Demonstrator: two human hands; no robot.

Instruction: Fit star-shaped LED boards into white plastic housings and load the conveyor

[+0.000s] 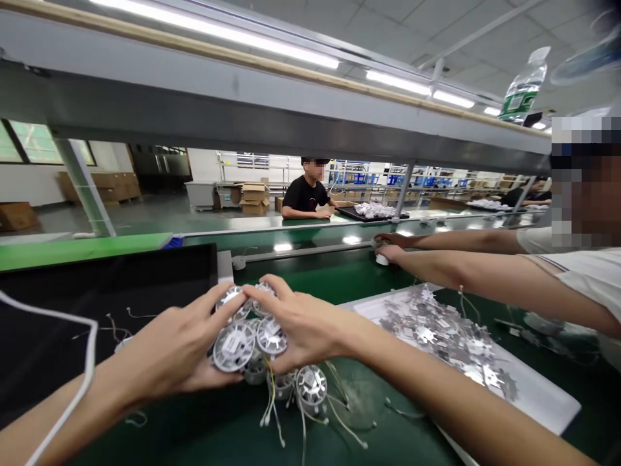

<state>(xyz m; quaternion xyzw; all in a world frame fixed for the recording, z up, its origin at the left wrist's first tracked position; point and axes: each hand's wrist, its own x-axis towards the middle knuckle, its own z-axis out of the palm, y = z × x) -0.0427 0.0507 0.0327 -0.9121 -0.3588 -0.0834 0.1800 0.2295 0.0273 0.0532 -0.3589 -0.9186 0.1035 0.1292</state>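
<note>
My left hand point(169, 349) is closed around small round white housings point(234, 347) with silver spoked plates on their tops. My right hand point(308, 320) is closed on further housings of the same kind point(272, 336) right beside them, and the two hands nearly meet over the cluster. Just under my right hand, another round housing point(311, 386) stands on the green work surface point(204, 427). Thin white and yellow wires with small plugs trail from the group toward me. Fingers partly hide the rear housings.
A black tray point(160, 275) lies on the left, with a white cable point(90, 349) in front. To the right, a white tray point(553, 404) bears many silver star-shaped plates. A co-worker's hands point(391, 249) hold a small part farther off. A metal shelf point(272, 110) crosses overhead.
</note>
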